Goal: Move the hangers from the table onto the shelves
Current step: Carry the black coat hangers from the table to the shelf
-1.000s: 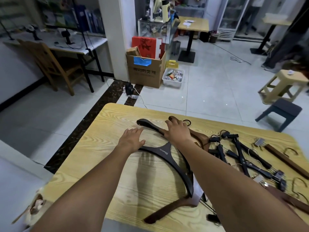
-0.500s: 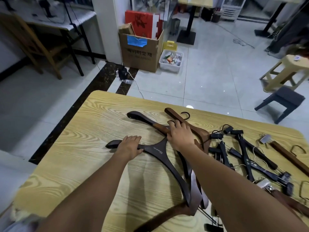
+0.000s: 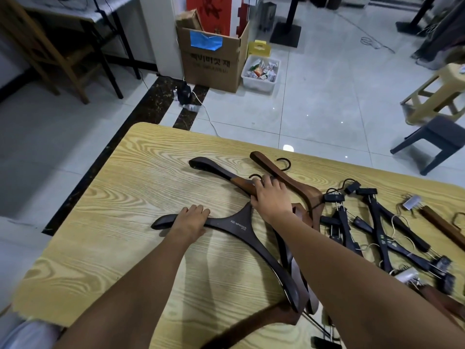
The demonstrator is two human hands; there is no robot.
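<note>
A dark wide coat hanger lies on the wooden table. My left hand grips its left arm near the tip. My right hand grips the neck of a brown-and-dark hanger where it crosses the dark one, beside a hook. A brown hanger lies behind it. More brown hangers lie stacked under my right forearm. Several dark clip hangers lie tangled to the right.
Beyond the table stand a cardboard box, a white bin of packets, a cable on the tiled floor, a grey stool, a beige stool and a wooden chair at a desk. No shelves are in view.
The view has tilted down and drawn closer to the table. My left hand slid left along the dark hanger's arm toward its tip; my right hand stays at the crossing of the hangers.
</note>
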